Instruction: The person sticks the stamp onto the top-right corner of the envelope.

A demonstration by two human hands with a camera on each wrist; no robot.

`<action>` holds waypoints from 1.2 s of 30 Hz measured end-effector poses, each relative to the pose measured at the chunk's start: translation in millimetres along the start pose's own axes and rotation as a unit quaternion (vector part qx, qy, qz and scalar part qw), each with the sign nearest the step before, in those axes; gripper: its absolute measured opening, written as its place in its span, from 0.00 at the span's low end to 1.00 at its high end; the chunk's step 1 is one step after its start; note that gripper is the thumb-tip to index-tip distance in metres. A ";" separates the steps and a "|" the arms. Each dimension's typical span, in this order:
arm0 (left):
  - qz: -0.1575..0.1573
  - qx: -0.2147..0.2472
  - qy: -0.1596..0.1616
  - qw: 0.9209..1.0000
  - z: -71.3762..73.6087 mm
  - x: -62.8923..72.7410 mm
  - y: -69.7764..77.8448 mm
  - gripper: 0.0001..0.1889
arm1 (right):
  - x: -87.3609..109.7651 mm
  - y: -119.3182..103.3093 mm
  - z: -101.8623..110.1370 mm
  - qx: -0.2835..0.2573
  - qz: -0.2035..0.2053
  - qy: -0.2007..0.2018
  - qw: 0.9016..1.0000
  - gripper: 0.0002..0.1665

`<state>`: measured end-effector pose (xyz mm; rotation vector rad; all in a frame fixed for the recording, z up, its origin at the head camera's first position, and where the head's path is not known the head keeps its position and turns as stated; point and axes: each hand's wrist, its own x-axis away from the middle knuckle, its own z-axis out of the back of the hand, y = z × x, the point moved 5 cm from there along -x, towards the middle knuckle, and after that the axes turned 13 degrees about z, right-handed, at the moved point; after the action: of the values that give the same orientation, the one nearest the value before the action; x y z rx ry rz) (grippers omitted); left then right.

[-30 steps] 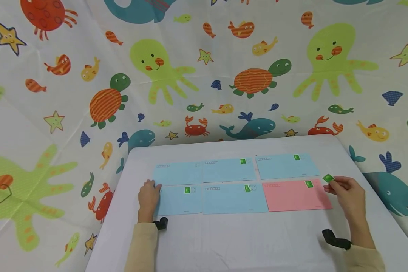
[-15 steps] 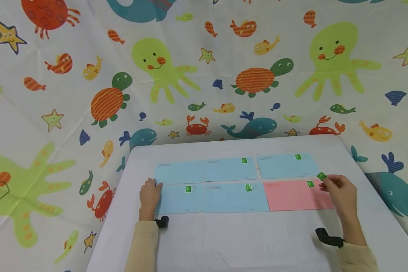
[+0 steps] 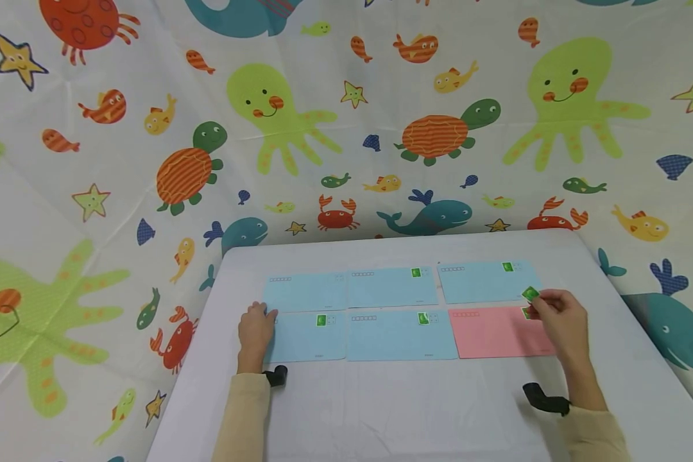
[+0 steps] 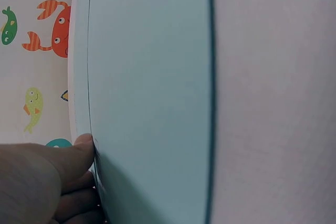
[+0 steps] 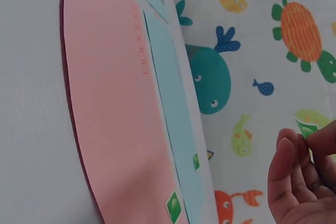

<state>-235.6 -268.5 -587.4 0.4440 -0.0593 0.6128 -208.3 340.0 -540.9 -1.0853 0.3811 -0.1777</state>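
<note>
My right hand (image 3: pixel 567 321) pinches a small green stamp (image 3: pixel 530 293) between thumb and fingers. It is held up over the right end of a pink envelope (image 3: pixel 491 333), which bears a green stamp of its own at its upper right corner, partly covered by the fingers in the head view. At the far left, my left hand (image 3: pixel 255 332) rests at the left edge of the front-left blue envelope (image 3: pixel 300 343). In the left wrist view its thumb (image 4: pixel 81 153) touches near that envelope's edge. Behind this one lies a blue envelope (image 3: pixel 303 292) with no green stamp on it.
Other blue envelopes, at front middle (image 3: pixel 401 340), back middle (image 3: pixel 389 292) and back right (image 3: pixel 482 289), each carry a green stamp. All lie in two rows on a white table (image 3: pixel 404 410). A curtain (image 3: pixel 346 141) printed with sea animals hangs behind the table.
My right hand has moved left with the stamp, from beyond the pink envelope's right edge to over its upper right corner. The left hand has stayed in place.
</note>
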 end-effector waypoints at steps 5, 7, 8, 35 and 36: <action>-0.001 0.000 0.003 1.000 1.3 2.1 0.7 0.26 | -1.1 -5.6 -6.9 -0.006 0.021 -0.010 1.000 0.16; -0.003 0.000 0.003 1.000 1.3 2.2 0.8 0.26 | -1.4 -7.5 -9.6 -0.007 0.026 -0.013 1.000 0.16; -0.004 0.000 0.004 1.000 1.2 2.0 0.7 0.26 | -1.3 -8.7 -10.7 -0.007 0.027 -0.013 1.000 0.16; -0.006 0.012 0.021 1.000 3.6 3.5 -0.5 0.26 | -2.4 -38.7 -58.4 -0.027 0.058 -0.064 0.996 0.22; -0.007 0.012 0.023 1.000 3.8 3.8 -0.1 0.26 | -2.4 -39.5 -60.8 -0.025 0.060 -0.067 0.996 0.22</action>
<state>-232.2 -268.1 -583.2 0.4539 -0.0052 0.6101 -232.2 272.4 -530.3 -1.1137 0.3302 0.0123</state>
